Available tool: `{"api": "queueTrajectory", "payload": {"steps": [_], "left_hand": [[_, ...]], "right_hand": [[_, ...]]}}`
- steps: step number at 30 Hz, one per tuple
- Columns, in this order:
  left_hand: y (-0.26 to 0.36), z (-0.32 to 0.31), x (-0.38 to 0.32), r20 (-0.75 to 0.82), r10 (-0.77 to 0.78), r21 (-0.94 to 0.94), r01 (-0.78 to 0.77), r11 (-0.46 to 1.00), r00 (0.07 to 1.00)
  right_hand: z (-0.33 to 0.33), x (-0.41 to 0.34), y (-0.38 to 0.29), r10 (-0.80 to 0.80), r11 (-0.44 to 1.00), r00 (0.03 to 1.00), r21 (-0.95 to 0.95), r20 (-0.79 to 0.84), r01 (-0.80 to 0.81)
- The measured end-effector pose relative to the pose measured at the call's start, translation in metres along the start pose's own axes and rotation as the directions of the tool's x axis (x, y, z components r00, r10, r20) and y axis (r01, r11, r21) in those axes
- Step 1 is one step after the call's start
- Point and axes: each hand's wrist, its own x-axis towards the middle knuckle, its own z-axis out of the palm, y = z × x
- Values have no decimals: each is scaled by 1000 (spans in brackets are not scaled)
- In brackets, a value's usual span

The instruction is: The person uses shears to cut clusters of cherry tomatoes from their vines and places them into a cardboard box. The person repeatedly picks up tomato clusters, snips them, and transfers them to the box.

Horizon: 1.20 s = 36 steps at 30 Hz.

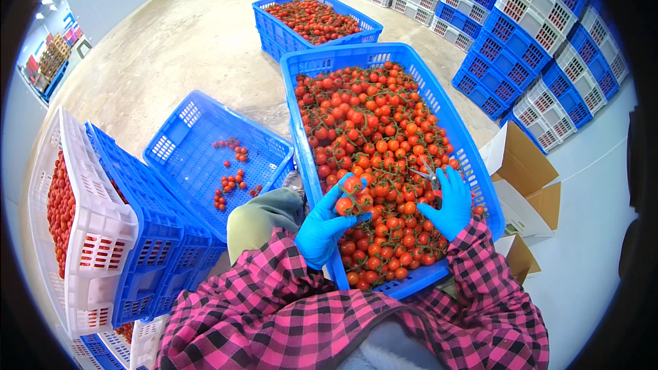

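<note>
A blue plastic crate (296, 139) heaped with cherry tomatoes on green stems (378, 128) stands before me. Over its near left part my left hand (323, 226), in a blue glove, holds a small cluster of cherry tomatoes (352, 195) between fingers and thumb. My gloved right hand (450, 203), over the crate's right side, has a pair of small scissors (431, 173) against its palm; their blades are spread and point up and left above the tomatoes. To the left, a tilted blue crate (185, 136) holds several small tomato bunches on its perforated bottom.
Blue crates with tomatoes (267, 28) stand on the concrete floor beyond. White and blue crates (103, 216) are stacked at the left. Tall stacks of blue and white crates (504, 56) line the right. Open cardboard boxes (519, 169) lie right of the main crate.
</note>
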Motion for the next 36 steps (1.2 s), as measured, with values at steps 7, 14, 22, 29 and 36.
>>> {"api": "queueTrajectory", "payload": {"steps": [7, 14, 22, 29, 36], "left_hand": [[-5, 0, 0, -20, 19, 58, -17, 998, 1000], [-9, -2, 0, 3, 54, 153, -54, 987, 999], [-5, -3, 0, 30, -60, -216, 65, 974, 998], [-14, 4, 4, -75, -43, -86, 36, 996, 996], [-33, 18, 2, -202, 285, 479, -159, 863, 937]], "right_hand": [[16, -7, 25, 72, 982, 989, -183, 131, -48], [16, 2, 39, 46, 985, 992, -171, 116, -26], [6, 20, 55, 62, 969, 980, 224, 186, -104], [-73, 13, -19, -82, 663, 965, 737, 250, -135], [-117, 10, -94, -403, 915, 893, 94, 198, 392]]}}
